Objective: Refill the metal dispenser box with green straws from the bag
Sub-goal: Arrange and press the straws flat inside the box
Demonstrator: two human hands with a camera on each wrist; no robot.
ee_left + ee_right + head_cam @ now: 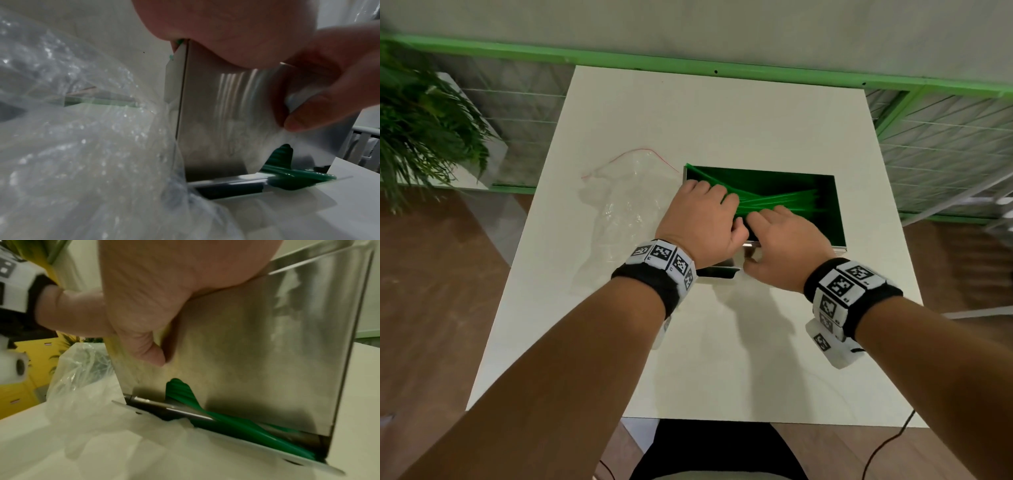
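The metal dispenser box [840, 240] stands mid-table with its top open and green straws [787, 198] lying crossed inside. My left hand [702, 212] is at the box's left end, its fingers dipping down onto the straws. My right hand [780, 233] lies over the near rim with its fingers stretched on the straws. Both thumbs touch the front wall [216, 121]: the left thumb [318, 100] and the right thumb [148, 350]. Straw ends [236, 423] show in the bottom slot. The clear bag [619, 219] lies crumpled and flat, left of the box.
The white table [722, 342] has bare surface in front of and behind the box. A potted plant [424, 130] stands off the table's left side, and a green-framed railing [722, 68] runs behind. A black cable [887, 442] hangs near the front right corner.
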